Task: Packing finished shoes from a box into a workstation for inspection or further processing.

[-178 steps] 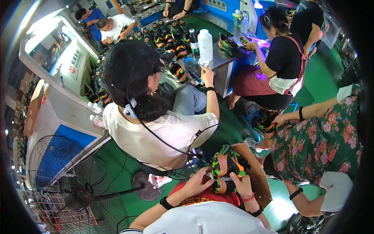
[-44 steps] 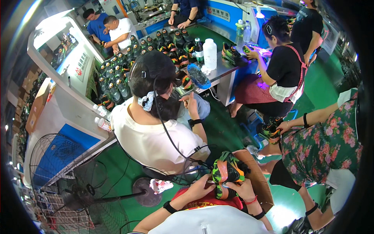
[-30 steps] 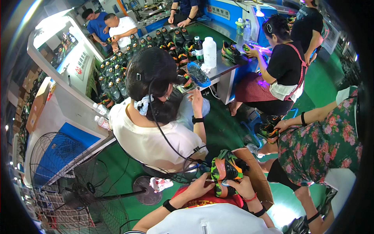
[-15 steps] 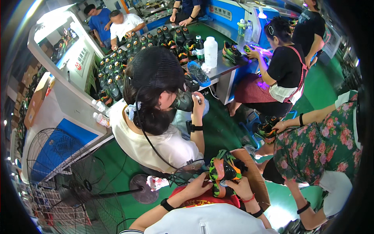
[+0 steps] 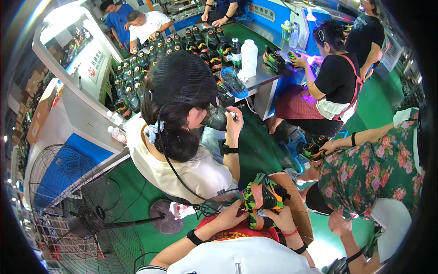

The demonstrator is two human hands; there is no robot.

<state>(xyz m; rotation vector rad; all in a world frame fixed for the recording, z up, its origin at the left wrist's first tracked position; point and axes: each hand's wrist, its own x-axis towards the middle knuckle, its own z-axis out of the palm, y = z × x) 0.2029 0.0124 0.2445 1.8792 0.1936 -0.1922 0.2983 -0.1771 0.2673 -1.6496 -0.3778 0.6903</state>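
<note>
Shoe [image 5: 262,198], green, orange and black, sits low in the view above the person's lap, its far side and much of its sole hidden. Right hand [image 5: 279,218] has its fingers wrapped around the shoe from beneath; left hand [image 5: 232,214] touches its edge, though whether those fingers grip is unclear. Just beyond sits a co-worker [image 5: 182,137].

Bright colours all around the shoe

The shoe [image 5: 261,201] is orange, green and black. The floor [image 5: 255,150] is green. The person in front wears a white shirt [image 5: 182,169], a black hair net [image 5: 180,77] and a pale blue hair tie [image 5: 152,132]. A dress [image 5: 369,169] beside them is green with pink flowers. The fan [image 5: 77,214] is black. The bottle [image 5: 249,57] is white.
</note>
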